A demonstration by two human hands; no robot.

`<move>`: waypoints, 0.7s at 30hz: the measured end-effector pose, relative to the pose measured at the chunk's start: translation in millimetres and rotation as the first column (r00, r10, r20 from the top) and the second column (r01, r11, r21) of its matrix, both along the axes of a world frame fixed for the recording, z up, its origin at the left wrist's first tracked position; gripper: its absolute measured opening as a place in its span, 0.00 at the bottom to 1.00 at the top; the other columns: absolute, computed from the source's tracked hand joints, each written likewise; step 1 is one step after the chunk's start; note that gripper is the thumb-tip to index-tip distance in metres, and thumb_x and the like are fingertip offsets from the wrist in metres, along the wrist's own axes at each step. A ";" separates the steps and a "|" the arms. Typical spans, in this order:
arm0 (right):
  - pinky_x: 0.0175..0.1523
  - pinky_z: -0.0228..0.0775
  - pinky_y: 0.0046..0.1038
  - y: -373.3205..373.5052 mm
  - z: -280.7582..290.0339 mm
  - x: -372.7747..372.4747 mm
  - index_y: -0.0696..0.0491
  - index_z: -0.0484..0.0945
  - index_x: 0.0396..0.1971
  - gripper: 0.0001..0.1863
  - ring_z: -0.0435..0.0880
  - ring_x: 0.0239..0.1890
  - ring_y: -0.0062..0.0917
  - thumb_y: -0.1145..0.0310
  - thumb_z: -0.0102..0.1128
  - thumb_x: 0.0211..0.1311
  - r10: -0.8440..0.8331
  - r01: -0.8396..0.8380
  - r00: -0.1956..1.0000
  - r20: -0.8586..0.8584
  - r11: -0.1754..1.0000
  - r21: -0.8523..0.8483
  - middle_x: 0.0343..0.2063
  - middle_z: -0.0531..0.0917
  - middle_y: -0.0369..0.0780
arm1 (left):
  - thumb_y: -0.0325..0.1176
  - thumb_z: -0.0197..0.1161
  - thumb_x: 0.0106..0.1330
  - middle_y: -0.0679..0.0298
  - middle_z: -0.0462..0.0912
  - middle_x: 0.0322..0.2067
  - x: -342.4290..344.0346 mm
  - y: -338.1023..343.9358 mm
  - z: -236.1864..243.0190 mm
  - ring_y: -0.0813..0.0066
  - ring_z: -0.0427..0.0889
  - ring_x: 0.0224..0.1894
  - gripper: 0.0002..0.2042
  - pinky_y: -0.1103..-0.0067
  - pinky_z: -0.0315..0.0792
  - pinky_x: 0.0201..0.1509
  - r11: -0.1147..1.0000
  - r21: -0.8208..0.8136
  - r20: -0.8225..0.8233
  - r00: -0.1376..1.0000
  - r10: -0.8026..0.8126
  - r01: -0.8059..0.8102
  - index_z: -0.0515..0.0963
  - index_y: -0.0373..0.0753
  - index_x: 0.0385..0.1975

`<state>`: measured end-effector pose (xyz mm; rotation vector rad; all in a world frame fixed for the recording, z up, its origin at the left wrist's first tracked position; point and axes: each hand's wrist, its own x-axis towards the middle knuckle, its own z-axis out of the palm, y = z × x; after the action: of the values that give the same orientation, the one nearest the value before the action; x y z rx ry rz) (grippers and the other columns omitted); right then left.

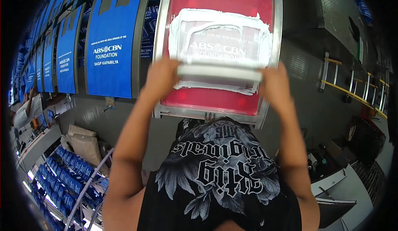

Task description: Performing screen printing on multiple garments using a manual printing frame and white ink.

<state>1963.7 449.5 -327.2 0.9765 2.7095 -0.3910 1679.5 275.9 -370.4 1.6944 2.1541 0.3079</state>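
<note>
**2 hands on the squeegee, white ink spread across the screen**

Starting at the left, I see a row of blue bags [108, 44] laid flat along the long print table [93, 110], each with white lettering already on it. Below them, at the lower left, a rack [68, 177] holds stacks of more blue bags, and a pile of tan sacks [85, 141] sits just beside it.

My left hand [162, 76] is clamped on the left end of the squeegee [219, 72], fingers curled together around the handle. The squeegee lies crosswise on the red screen [219, 7], near the lower part of the white ink patch [219, 31]. My right hand [273, 85] grips the right end the same way, fingers closed on it.

The metal frame [277, 36] acts as a shallow tray: the ink sits inside it, thick at the edges and thin over the lettering.

The risks as I judge them: uneven pressure between the 2 hands could leave a patchy print, and the heavy ink ridge near the frame could smear over the edge. If the frame shifts under the stroke, the lettering would blur.

Further right, yellow rails [352, 90] run along the floor.
</note>
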 end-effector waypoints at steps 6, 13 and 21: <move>0.66 0.48 0.45 -21.4 -30.8 8.2 0.51 0.78 0.41 0.24 0.78 0.40 0.36 0.79 0.60 0.36 -0.060 0.064 0.995 -0.077 0.997 0.048 0.30 0.81 0.43 | 0.22 0.67 0.39 0.55 0.80 0.29 20.6 -5.7 -15.2 0.55 0.78 0.34 0.19 0.66 0.72 0.40 0.996 0.074 0.008 0.999 0.049 -0.049 0.79 0.41 0.36; 0.48 0.65 0.41 92.6 -9.7 -52.4 0.47 0.80 0.41 0.21 0.81 0.34 0.39 0.72 0.55 0.41 -0.052 0.058 0.998 -0.046 0.990 0.127 0.27 0.82 0.46 | 0.43 0.67 0.50 0.56 0.82 0.35 -39.4 104.1 -8.8 0.60 0.81 0.39 0.17 0.69 0.73 0.44 0.997 -0.061 -0.105 0.994 0.031 -0.037 0.81 0.47 0.40; 0.67 0.47 0.45 -39.8 -36.2 25.7 0.50 0.80 0.38 0.21 0.78 0.41 0.35 0.79 0.57 0.37 -0.066 0.076 0.983 -0.174 0.996 0.050 0.32 0.82 0.41 | 0.23 0.63 0.42 0.56 0.80 0.27 30.6 -24.0 -32.8 0.55 0.78 0.34 0.13 0.65 0.71 0.40 0.986 0.166 0.029 1.000 0.007 -0.012 0.81 0.41 0.31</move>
<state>1989.4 409.7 -363.5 1.1048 2.8599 -0.4337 1710.1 251.9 -403.2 1.7574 2.1693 0.5243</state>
